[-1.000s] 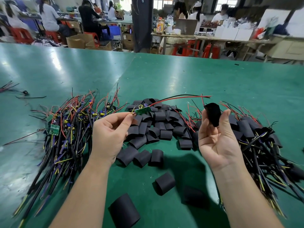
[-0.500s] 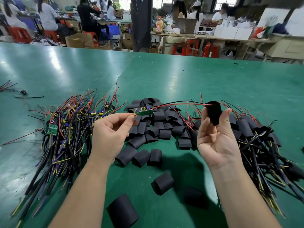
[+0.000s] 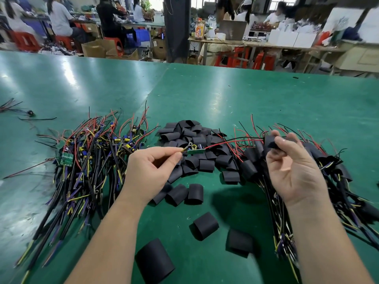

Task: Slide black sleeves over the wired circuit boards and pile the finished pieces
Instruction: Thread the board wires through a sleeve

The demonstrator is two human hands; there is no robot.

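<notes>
The left hand (image 3: 151, 171) pinches a green circuit board (image 3: 196, 151) at its 9 o'clock end; at 3 o'clock, the right hand (image 3: 293, 167) pinches a black sleeve (image 3: 269, 141).

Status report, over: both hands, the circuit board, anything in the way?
Left hand pinches small green wired circuit board by its lead. Right hand pinches black tube sleeve; board not yet sleeved. Gap unobstructed; heap of loose black sleeves below.

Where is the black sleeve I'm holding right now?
In the head view, right of centre: the right hand pinches the black sleeve above the finished pile, at the wire ends of the green board held by the left hand.
</notes>
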